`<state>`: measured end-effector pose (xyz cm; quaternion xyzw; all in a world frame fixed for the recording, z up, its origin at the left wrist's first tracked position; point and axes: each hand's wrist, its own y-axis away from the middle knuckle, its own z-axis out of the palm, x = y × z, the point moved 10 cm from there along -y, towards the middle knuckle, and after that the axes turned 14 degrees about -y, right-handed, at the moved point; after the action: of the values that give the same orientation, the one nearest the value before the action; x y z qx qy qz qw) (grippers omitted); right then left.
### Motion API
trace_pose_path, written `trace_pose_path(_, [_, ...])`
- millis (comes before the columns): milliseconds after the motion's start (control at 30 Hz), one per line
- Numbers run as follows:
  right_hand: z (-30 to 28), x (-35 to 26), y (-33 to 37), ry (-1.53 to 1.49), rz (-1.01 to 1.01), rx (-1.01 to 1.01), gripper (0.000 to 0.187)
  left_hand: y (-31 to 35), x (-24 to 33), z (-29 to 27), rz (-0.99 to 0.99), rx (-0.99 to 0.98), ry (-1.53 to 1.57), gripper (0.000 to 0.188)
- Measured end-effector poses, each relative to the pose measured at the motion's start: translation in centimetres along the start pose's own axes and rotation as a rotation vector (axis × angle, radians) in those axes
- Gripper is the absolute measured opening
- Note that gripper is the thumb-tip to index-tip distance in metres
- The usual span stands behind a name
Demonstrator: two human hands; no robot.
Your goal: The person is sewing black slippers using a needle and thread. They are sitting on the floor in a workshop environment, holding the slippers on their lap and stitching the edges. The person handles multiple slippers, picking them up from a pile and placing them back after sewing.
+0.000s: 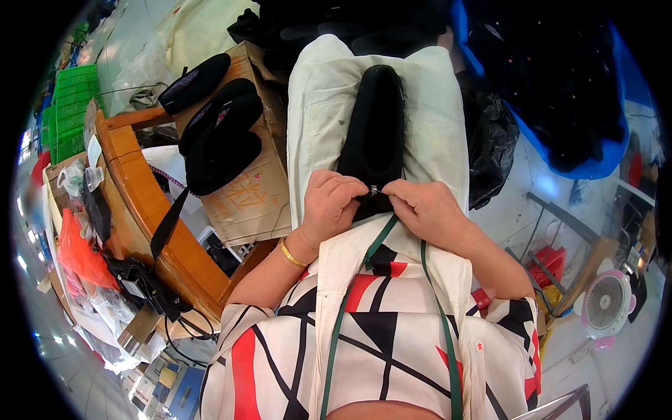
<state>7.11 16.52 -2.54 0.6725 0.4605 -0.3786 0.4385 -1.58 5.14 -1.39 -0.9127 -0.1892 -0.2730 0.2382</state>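
Note:
A black shoe (pixel 355 129) lies lengthwise on the pale apron cloth (pixel 315 112) over my lap, with its opening facing up. Its near end is partly covered by my fingers. There, a small silvery piece (pixel 374 190) sits between my two hands, too small to make out further. My left hand (pixel 330 204), below which a gold bracelet circles the wrist, is closed with thumb and forefinger pinched at one side of it. From the other side my right hand (pixel 425 210) pinches at the same piece, fingers curled in.
Several black shoes (pixel 224 143) rest on a cardboard box (pixel 259 199) at left, beside a curved wooden chair (pixel 133 168). A blue-lined container (pixel 607 164) of black items stands at far right. Below it are a black plastic bag (pixel 490 133) and a fan (pixel 606 301).

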Motion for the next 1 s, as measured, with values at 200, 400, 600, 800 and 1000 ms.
trace_pose_path(200, [-0.1,0.0,-0.2,-0.003,-0.016,-0.006,0.014,-0.1,0.2,-0.1,0.018,0.013,-0.010,0.037])
trace_pose_path(400, [0.9,-0.1,-0.2,0.051,-0.056,0.012,0.007,-0.1,0.4,0.1,0.047,0.022,-0.040,0.036])
trace_pose_path(600, [3.4,-0.1,0.1,0.239,-0.024,0.015,0.010,0.5,-0.1,1.8,-0.080,-0.192,-0.140,0.020])
trace_pose_path(800, [3.1,-0.9,-0.2,0.277,-0.199,0.099,0.012,0.5,0.2,-0.4,-0.088,-0.016,-0.043,0.024])
trace_pose_path(1000, [2.7,-0.6,0.1,0.207,-0.223,0.191,0.012,0.4,0.2,-0.8,-0.137,-0.028,-0.057,0.021])
